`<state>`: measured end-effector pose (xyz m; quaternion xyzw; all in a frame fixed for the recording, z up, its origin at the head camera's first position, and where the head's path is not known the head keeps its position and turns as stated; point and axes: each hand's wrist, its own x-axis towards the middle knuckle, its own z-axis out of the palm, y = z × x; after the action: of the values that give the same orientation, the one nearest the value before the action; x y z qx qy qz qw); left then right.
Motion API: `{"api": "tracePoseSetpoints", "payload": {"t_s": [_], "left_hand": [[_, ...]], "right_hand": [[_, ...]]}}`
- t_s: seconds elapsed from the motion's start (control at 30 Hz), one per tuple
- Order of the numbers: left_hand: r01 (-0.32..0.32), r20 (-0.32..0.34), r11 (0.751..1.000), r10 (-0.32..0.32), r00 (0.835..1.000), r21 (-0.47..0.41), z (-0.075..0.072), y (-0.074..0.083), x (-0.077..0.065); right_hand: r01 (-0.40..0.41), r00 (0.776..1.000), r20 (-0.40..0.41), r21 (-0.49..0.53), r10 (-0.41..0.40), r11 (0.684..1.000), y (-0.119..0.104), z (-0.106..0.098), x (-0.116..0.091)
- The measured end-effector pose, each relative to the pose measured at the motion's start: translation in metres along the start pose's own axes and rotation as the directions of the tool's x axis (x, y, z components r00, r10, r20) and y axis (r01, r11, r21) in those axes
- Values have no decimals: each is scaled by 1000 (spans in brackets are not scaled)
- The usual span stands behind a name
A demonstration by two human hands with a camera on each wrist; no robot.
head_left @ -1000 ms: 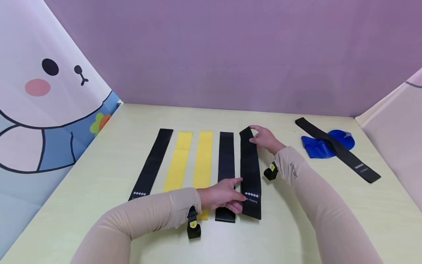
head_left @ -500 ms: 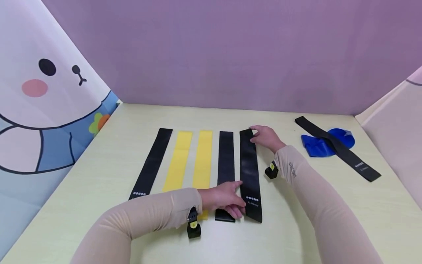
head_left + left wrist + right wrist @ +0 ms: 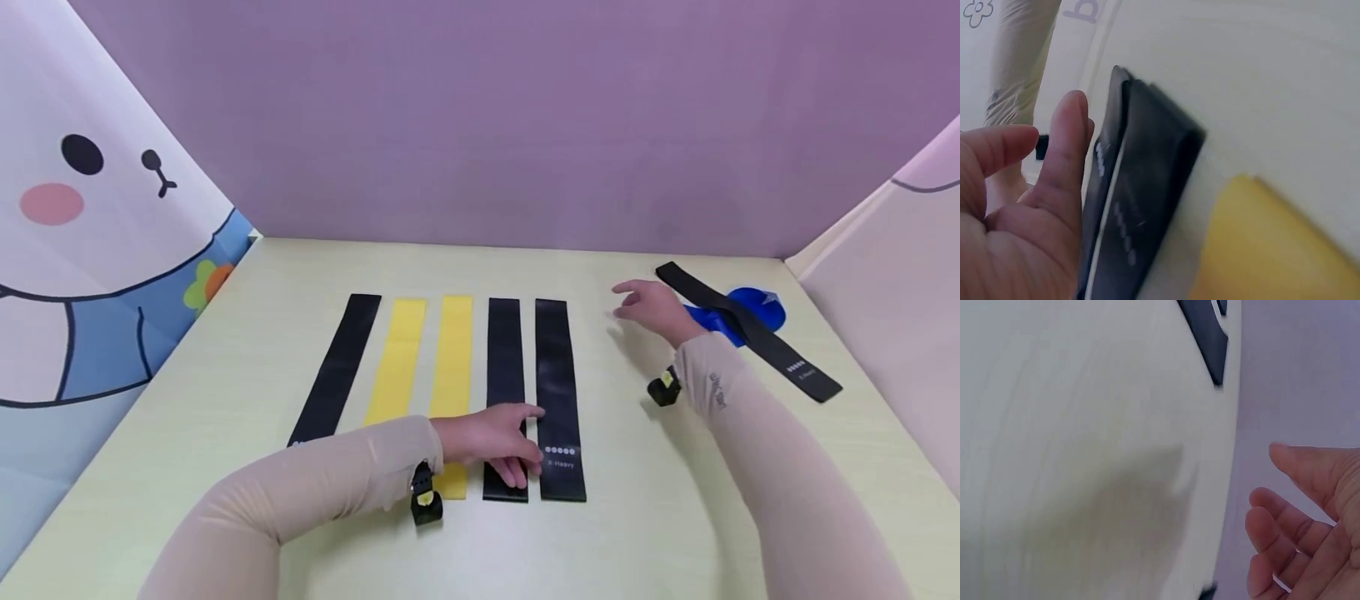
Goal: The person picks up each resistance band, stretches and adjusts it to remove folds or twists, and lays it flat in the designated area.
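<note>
A black resistance band (image 3: pixel 558 375) marked "X-Heavy" lies flat at the right end of a row. My left hand (image 3: pixel 495 440) is over the near end of the neighbouring black band (image 3: pixel 504 350), its fingertips at the labelled band's left edge; I cannot tell whether they touch it. In the left wrist view its fingers look loose and hold nothing, beside the black bands (image 3: pixel 1154 156). My right hand (image 3: pixel 654 310) hovers between the row and a crossed pair, fingers relaxed and holding nothing, also in the right wrist view.
Two yellow bands (image 3: pixel 452 358) and another black band (image 3: pixel 337 358) make up the row's left part, partly hidden by the left forearm. At the table's right, a black band (image 3: pixel 772 346) lies across a crumpled blue band (image 3: pixel 757 308). A purple backdrop (image 3: pixel 480 125) rises behind the table.
My right hand has let go of the rightmost black band's far end and moved right. That band now lies flat and straighter. The left hand's fingers have eased back slightly from its edge.
</note>
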<state>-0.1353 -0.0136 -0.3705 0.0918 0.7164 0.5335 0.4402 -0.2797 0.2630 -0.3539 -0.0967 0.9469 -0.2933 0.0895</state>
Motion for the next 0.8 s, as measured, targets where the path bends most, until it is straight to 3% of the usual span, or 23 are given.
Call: {"api": "tracePoseSetpoints", "payload": {"t_s": [0.27,0.5,0.7,0.8], "left_hand": [[-152,-26,981,156,987,119,-3,28,11],[-297,-65,939,312,948,176,-9,56,29],[-369,-129,897,408,904,245,-5,86,51],[-393,-144,888,433,890,240,0,96,64]], "right_hand": [[-107,990,-93,-8,106,994,49,-47,-28],[-128,970,-219,-98,104,987,86,-62,-49],[-163,974,-189,-186,128,969,111,-70,-59],[-189,973,-168,-206,155,960,121,-71,-63]]}}
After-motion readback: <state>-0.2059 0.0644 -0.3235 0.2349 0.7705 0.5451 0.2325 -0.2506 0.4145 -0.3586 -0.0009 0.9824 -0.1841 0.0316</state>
